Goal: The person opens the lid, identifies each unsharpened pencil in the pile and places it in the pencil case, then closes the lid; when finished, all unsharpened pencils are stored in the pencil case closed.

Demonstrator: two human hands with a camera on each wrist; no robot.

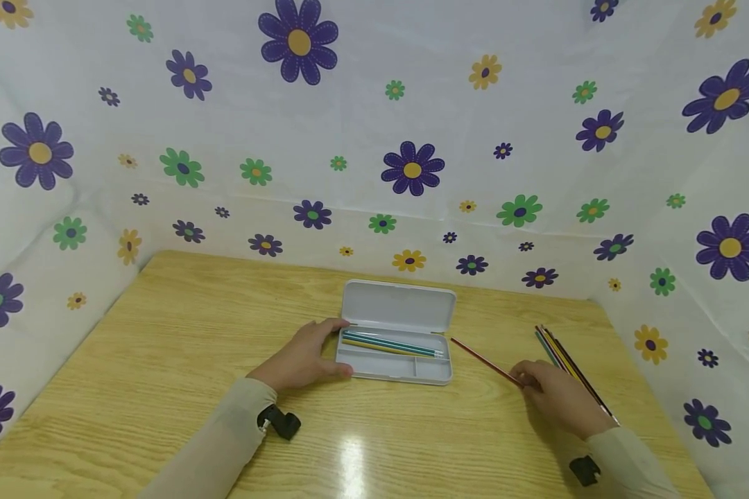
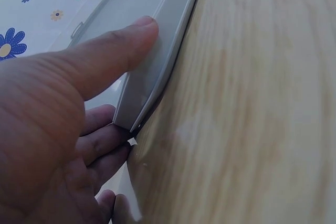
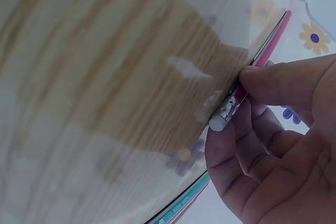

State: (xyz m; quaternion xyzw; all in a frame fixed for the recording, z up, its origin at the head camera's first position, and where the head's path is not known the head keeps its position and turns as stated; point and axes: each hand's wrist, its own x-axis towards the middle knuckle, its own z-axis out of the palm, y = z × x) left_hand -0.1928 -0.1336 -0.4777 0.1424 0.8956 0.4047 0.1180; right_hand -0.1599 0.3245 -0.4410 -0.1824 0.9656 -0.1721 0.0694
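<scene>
A grey pencil case (image 1: 399, 306) lies on the wooden table with its lid raised. Teal and yellow pencils (image 1: 387, 343) sit in its back compartment, while the front ones hold nothing. My left hand (image 1: 302, 357) holds the case's left end, thumb along the front wall and fingers round the end and back corner. To the right of the case, my right hand (image 1: 562, 395) pinches a red pencil (image 1: 483, 361) near its eraser end, its far tip pointing at the case. The white eraser (image 3: 218, 123) and metal band show in the right wrist view.
Several loose pencils (image 1: 558, 353) in mixed colours lie together beyond my right hand. A white cloth with printed flowers (image 1: 349, 138) stands round the back and both sides of the table (image 1: 225, 298).
</scene>
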